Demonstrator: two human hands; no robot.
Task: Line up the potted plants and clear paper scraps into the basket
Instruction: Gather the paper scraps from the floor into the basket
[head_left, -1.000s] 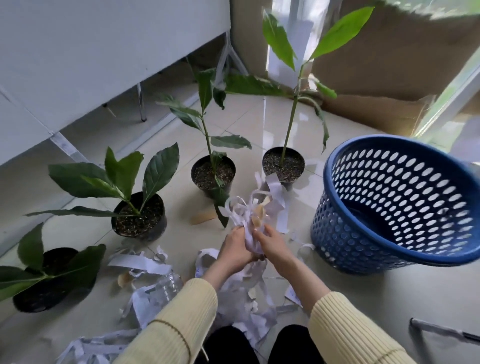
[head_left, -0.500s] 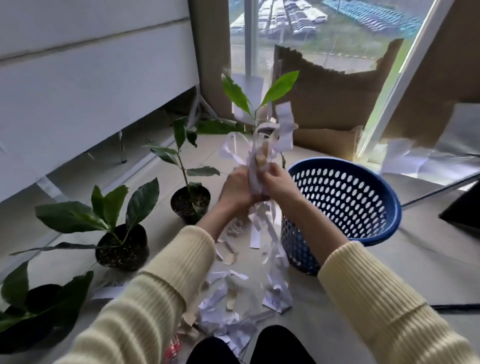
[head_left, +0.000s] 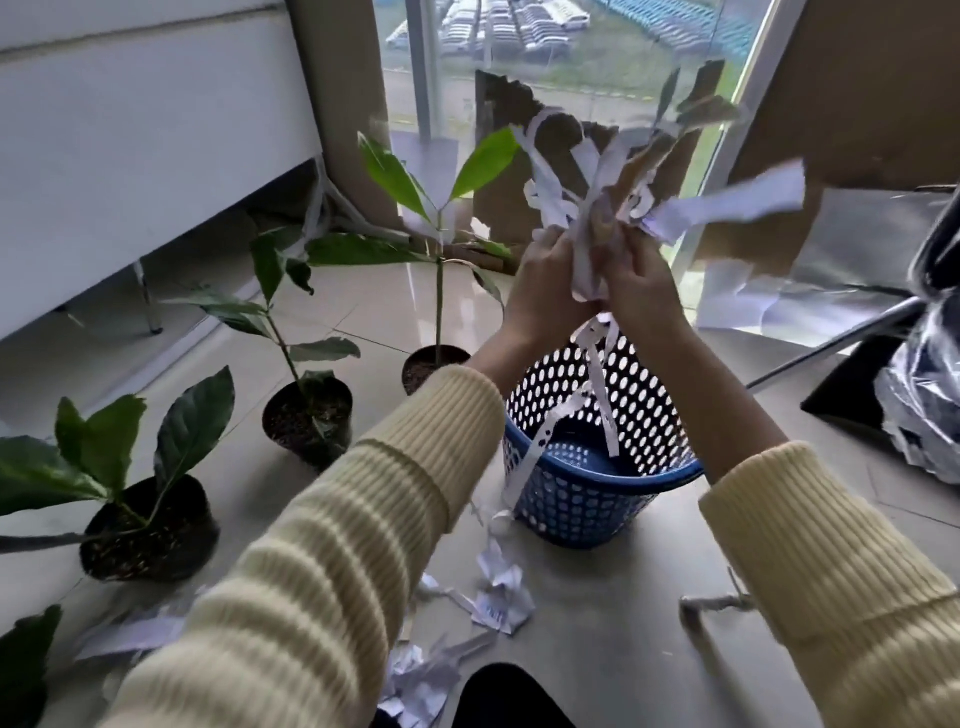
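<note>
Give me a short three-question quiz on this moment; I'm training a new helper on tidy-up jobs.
1. True or false: both hands grip one bundle of paper strips together.
2. Where is the bundle held relative to the blue basket? A) above it B) inside it C) behind the plants
3. Fill in: loose paper scraps lie on the ____ in front of the basket.

Key
1. True: the left hand and right hand close on the same bundle.
2. A: strips dangle from the hands toward the basket's opening.
3. floor, so clearing isn't finished.
</note>
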